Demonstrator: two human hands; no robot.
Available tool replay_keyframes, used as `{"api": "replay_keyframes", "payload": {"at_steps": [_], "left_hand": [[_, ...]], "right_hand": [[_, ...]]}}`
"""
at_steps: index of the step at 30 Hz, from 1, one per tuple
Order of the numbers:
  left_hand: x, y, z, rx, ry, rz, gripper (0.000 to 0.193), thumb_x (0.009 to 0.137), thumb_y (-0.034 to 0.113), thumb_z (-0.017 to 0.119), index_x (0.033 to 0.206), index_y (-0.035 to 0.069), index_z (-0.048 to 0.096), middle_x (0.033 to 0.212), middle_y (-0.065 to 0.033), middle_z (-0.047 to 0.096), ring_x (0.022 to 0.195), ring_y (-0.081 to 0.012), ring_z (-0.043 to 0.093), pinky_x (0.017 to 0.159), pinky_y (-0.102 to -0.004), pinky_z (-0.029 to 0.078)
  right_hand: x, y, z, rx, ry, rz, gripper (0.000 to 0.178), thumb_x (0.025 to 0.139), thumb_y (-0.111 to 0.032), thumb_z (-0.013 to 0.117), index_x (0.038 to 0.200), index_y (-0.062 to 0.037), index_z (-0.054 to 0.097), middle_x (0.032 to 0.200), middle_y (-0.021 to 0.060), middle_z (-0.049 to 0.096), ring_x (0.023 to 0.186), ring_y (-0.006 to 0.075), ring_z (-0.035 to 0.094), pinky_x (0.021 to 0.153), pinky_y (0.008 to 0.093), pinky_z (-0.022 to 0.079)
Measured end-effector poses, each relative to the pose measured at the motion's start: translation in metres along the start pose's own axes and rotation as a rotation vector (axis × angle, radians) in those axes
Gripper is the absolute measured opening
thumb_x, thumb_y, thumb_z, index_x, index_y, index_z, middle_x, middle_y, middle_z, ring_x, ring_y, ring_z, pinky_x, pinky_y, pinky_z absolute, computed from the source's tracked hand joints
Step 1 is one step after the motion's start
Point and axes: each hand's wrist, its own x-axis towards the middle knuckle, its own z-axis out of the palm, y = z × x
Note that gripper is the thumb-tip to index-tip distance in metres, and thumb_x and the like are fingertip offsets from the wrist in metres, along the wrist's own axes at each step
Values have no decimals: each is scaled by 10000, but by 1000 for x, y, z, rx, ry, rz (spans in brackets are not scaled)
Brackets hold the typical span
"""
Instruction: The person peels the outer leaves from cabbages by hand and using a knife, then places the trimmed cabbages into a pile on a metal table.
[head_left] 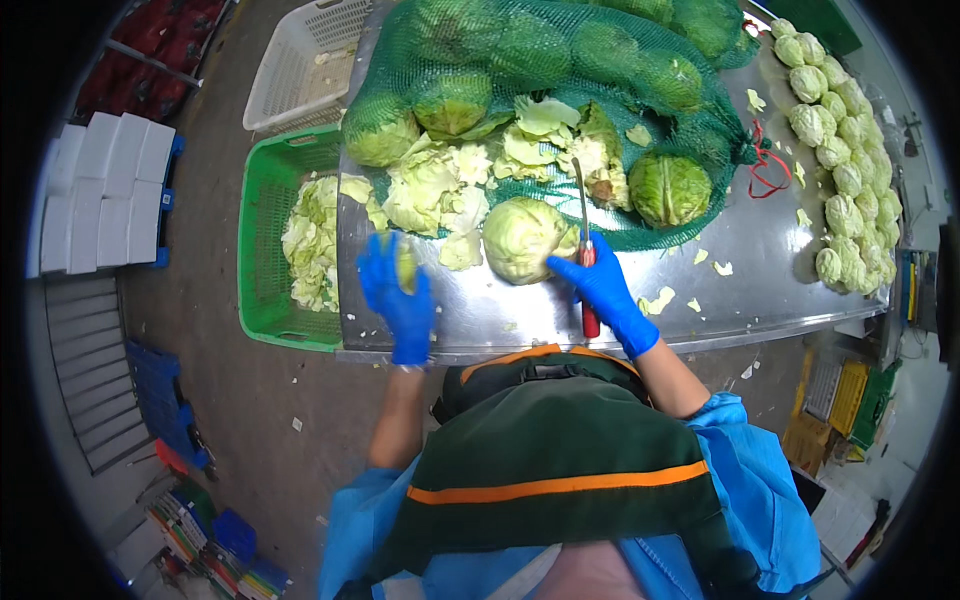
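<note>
My left hand point(400, 300), in a blue glove, is at the table's left edge beside the green crate, with a pale green cabbage leaf point(406, 266) between its fingers and thumb. My right hand point(603, 285), also gloved in blue, grips a knife point(590, 318) by its red handle. The knife's thin, slightly curved blade points away from me. A trimmed, pale cabbage point(523, 240) sits on the steel table in front of me, and my right thumb reaches its right side. Peeled leaves point(430, 188) lie in a heap just behind it.
A green net sack point(600, 60) of cabbages covers the far table, its red tie point(768, 170) on the right. Pale cabbages point(845, 180) are piled along the right end. Left of the table stand a green crate point(262, 290) holding leaves and a white crate point(290, 80).
</note>
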Motion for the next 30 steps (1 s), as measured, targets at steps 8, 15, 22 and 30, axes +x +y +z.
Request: {"api": "replay_keyframes", "payload": {"at_steps": [8, 15, 22, 30], "left_hand": [[-3, 42, 47, -655, -299, -158, 732, 718, 110, 728, 1335, 43, 339, 1321, -139, 402, 1169, -218, 429, 942, -318, 386], [0, 60, 92, -419, -134, -66, 1014, 547, 247, 833, 1371, 132, 253, 1322, -255, 255, 1219, -389, 305, 970, -444, 335], [11, 42, 65, -601, -379, -54, 936, 561, 260, 824, 1322, 55, 321, 1212, -187, 403, 1132, -324, 409, 952, -403, 368], [13, 41, 72, -684, -379, -126, 871, 595, 208, 808, 1310, 28, 346, 1224, -171, 415, 1127, -278, 434, 957, -371, 370]], "right_hand": [[-2, 86, -33, -431, 132, -188, 639, 675, -312, 765, 1147, 6, 475, 1035, 161, 554, 927, 239, 563, 812, 330, 453], [11, -20, 9, -366, -6, -587, 427, 889, -201, 514, 1302, -156, 417, 999, 144, 543, 884, 271, 561, 769, 342, 445], [26, -31, -8, -774, -25, -680, 417, 913, -329, 416, 1324, -266, 384, 894, 163, 539, 801, 332, 561, 710, 402, 461], [52, -38, 10, -798, -200, -396, 430, 915, -379, 361, 1337, -299, 347, 1044, 167, 585, 928, 322, 575, 788, 396, 463]]}}
